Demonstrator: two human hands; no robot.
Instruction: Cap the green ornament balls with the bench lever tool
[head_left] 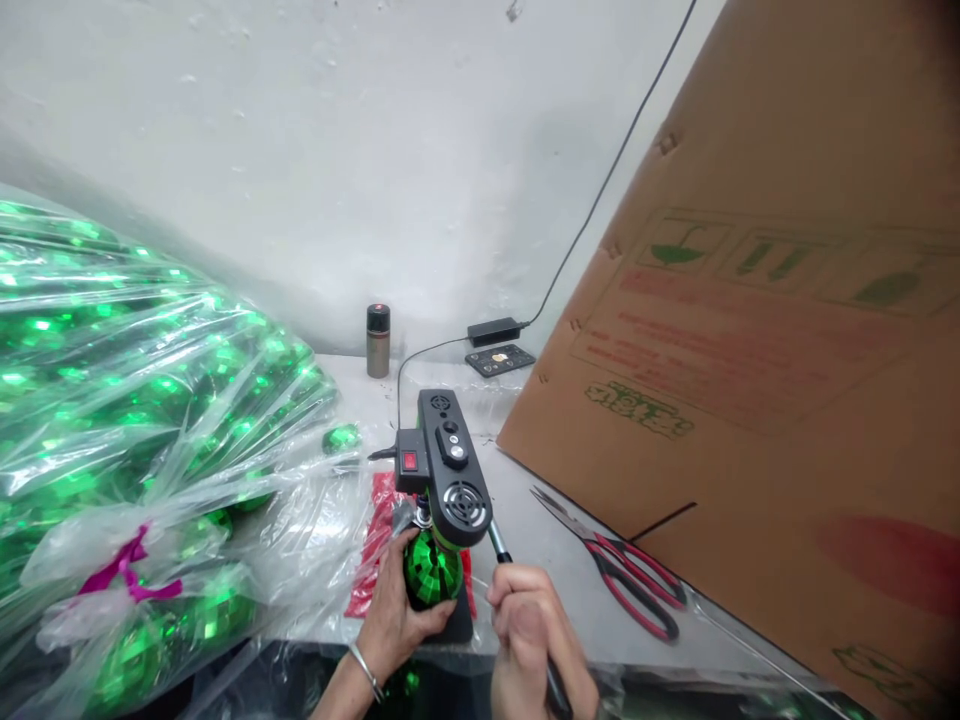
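A shiny green faceted ball ornament [433, 572] rests in my left hand [391, 608], the thumb and fingers curved around its sides. The ball sits directly under the head of a small black bench press [454, 470] with a red switch on its side. My right hand [538, 635] is wrapped around the black grip of the press's lever [501, 546], which slants down toward me. Beneath the press lies a piece of red plastic [367, 585]. Whether the ball touches the tool under the press head is hidden.
Large clear bags [150, 380] full of green balls fill the left side, one tied with a magenta ribbon [124, 565]. Red-and-black scissors [630, 575] lie right of the press, beside a big cardboard box [750, 350]. Behind stand a bottle [378, 342], a power adapter [495, 331] and a phone [499, 359].
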